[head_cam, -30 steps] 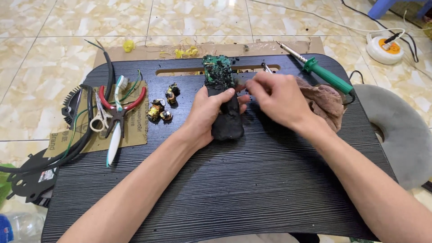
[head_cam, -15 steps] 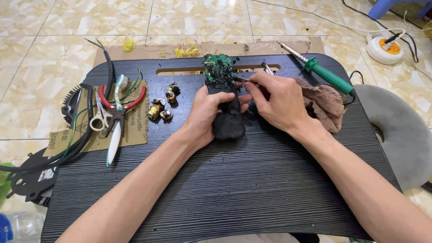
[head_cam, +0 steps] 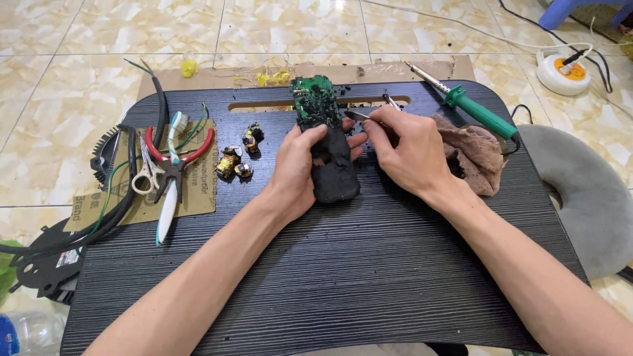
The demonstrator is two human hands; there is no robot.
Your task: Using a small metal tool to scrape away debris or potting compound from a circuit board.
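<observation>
L hand (head_cam: 300, 168) fingers wrap tight round a charred black casing (head_cam: 335, 173), its green circuit board (head_cam: 314, 100) sticking out the top, mid-tabletop (head_cam: 316, 277). R hand (head_cam: 405, 155) fingers pinch metal tweezers (head_cam: 359, 116), tip at the board's edge. Brown rag (head_cam: 478, 155) just R of that hand, green-handled soldering iron (head_cam: 471, 109) beyond it. Small coil parts (head_cam: 236, 158), red pliers (head_cam: 178, 155) & scissors (head_cam: 146, 173) lie L.

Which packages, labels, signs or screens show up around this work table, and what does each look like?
Cardboard sheet: flat brown piece on the tray's left side, under the pliers and scissors, with dark print along its lower left edge.
Sticker: small white and red label on a black toothed plate at the far left.
No screens or signs show.
</observation>
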